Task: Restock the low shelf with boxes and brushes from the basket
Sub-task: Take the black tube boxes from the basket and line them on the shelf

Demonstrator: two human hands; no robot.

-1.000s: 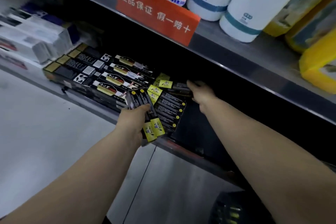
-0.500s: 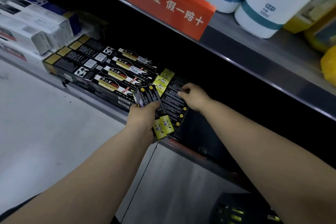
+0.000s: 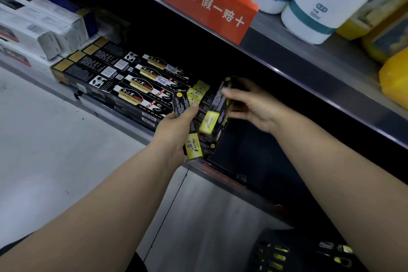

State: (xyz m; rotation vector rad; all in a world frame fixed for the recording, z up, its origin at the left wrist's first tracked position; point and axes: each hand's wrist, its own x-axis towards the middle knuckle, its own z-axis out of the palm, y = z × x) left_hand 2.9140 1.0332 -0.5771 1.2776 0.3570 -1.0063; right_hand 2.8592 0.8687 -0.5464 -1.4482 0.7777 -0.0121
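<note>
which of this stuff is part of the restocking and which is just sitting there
Part of the job:
left hand holding a box
right hand holding a tilted box
yellow-ended boxes on the low shelf
basket

Just sitting there:
black boxes
white boxes
orange sign
white bottles
yellow tubs

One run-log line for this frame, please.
step: restocking | left hand: holds black-yellow box | right hand: grips tilted box above low shelf | basket: lower right
</note>
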